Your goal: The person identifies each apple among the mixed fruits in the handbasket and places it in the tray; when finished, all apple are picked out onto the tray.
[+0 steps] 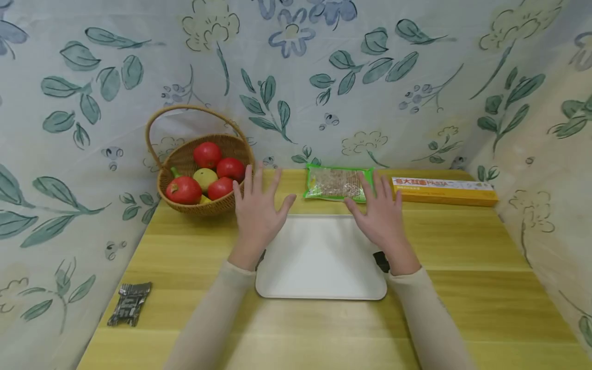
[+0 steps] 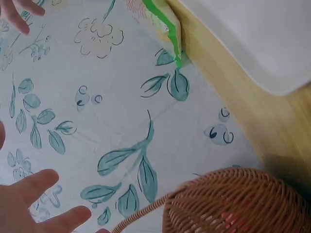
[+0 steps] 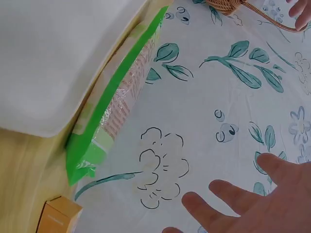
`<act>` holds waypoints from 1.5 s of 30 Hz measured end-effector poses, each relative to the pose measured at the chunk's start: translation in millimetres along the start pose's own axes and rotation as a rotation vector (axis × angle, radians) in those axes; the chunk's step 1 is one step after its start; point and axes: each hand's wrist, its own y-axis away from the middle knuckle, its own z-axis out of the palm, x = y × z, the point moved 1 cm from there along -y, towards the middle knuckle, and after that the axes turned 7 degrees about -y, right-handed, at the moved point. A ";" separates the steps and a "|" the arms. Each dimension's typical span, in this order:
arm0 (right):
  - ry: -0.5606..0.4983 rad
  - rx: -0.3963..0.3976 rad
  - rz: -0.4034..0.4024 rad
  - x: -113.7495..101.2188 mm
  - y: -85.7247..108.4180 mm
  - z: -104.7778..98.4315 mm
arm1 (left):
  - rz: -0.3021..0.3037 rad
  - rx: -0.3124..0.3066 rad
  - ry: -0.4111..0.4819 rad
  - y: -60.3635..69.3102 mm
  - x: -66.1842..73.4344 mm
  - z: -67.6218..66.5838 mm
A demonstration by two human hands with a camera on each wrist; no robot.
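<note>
Both hands hover over a white tray (image 1: 321,257) with their fingers spread and nothing in them. My left hand (image 1: 260,213) is above the tray's left side, near the wicker basket (image 1: 208,208); its fingers also show in the left wrist view. Above the tray's right side is my right hand (image 1: 381,218), its fingertips overlapping a green-edged clear packet (image 1: 335,182) in the head view. In the right wrist view, the fingers (image 3: 233,196) are apart from the packet (image 3: 119,107). Dark pieces at the tray's sides are partly hidden by the wrists.
Red fruits, possibly pomegranates (image 1: 184,190), and a yellow-green fruit (image 1: 205,179) fill the handled basket at the back left. An orange and white pasta box (image 1: 444,191) lies at the back right. A small black wrapped packet (image 1: 129,304) is at the front left. Floral cloth hangs behind the wooden table (image 1: 462,298).
</note>
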 end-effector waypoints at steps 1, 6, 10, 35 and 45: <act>-0.043 0.012 -0.015 0.7 -0.1 -1.2 | -0.003 0.031 0.011 -0.2 -2.3 -1.9; -0.318 0.053 -0.071 10.0 3.5 -8.7 | -0.022 0.214 0.176 -0.2 -21.1 -16.0; -0.512 0.050 -0.044 28.3 10.4 -15.0 | -0.059 0.355 0.428 -2.0 -48.6 -34.5; -0.641 -0.654 0.251 104.7 48.8 1.3 | -0.520 0.171 0.757 5.8 -195.0 -48.7; -0.670 -0.706 0.229 105.9 44.6 11.3 | -0.603 0.096 0.697 10.7 -218.2 -33.8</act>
